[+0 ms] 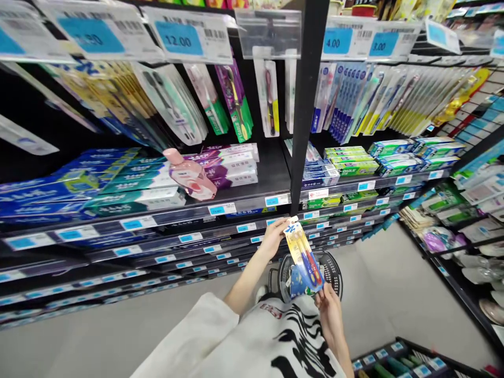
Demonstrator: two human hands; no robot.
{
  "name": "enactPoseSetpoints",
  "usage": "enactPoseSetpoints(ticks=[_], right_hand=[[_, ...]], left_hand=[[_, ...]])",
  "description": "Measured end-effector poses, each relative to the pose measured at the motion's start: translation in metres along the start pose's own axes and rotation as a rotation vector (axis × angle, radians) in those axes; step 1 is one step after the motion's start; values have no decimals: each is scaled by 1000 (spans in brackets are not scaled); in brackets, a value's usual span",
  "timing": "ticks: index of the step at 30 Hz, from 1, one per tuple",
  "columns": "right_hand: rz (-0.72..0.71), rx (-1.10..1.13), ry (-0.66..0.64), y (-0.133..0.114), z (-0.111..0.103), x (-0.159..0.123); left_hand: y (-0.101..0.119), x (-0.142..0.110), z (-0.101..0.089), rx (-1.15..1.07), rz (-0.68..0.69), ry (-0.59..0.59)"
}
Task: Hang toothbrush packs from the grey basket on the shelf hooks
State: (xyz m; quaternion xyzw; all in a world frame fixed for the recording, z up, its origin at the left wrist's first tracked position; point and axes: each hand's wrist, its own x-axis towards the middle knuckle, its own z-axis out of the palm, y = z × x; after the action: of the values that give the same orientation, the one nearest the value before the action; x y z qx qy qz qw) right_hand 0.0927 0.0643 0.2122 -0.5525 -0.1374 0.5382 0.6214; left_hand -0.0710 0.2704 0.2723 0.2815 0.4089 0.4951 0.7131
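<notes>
A toothbrush pack [302,253], yellow at the top with a red and a blue toothbrush showing, is held in front of my body. My left hand [274,236] pinches its upper end near the hanging tab. At the lower right corner, the fingers of my right hand [329,304] grip the pack. Below the pack is a dark shopping basket [334,273] with a blue item [298,281] inside, partly hidden by the pack.
Shelves ahead hold toothpaste boxes [232,168] and a pink bottle [190,175]. Toothbrush packs [173,102] hang above them on hooks. A black post [303,105] divides the shelving. Another stocked rack [464,247] stands at the right across the grey floor [388,278].
</notes>
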Motion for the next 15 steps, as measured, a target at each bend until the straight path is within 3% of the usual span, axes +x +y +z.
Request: enactPoseSetpoints(ticks=[9, 15], right_hand=[[57, -58, 71, 22, -22, 2], [101, -93, 164, 43, -36, 13]], left_hand=[[-29, -6, 7, -58, -11, 69], [-37, -23, -3, 21, 188, 134]])
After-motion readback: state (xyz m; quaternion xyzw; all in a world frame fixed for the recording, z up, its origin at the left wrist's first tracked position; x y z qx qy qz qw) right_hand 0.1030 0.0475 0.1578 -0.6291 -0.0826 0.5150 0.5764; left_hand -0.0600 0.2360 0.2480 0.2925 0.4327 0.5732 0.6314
